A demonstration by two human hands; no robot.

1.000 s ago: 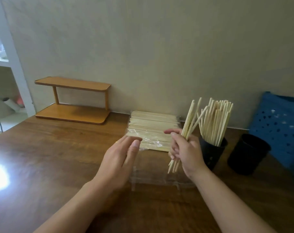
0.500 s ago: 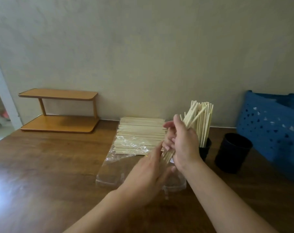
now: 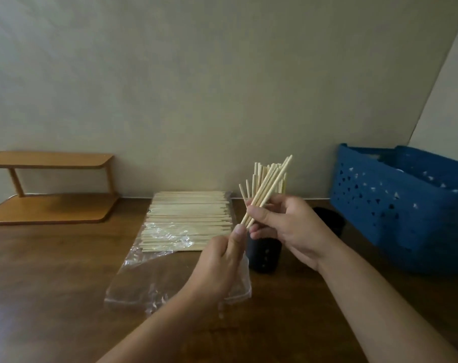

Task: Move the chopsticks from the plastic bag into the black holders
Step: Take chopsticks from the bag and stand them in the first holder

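My right hand (image 3: 288, 226) grips a small bundle of pale wooden chopsticks (image 3: 271, 187), tilted up to the right, above the nearer black holder (image 3: 263, 255). That holder has more chopsticks standing in it behind the bundle. My left hand (image 3: 220, 263) is raised just below the bundle's lower ends, thumb up beside them; whether it pinches them I cannot tell. A second black holder (image 3: 332, 221) stands farther right, mostly hidden by my right hand. The clear plastic bag (image 3: 149, 279) lies flat on the table with a wide stack of chopsticks (image 3: 188, 218) in its far end.
A blue perforated basket (image 3: 395, 205) stands at the right against the wall. A two-tier wooden shelf (image 3: 52, 195) sits at the back left. The dark wooden table (image 3: 52, 284) runs to the wall behind.
My left hand has come up from the bag to the lower ends of the bundle. My right hand has shifted right with the bundle, and the view has turned rightward.
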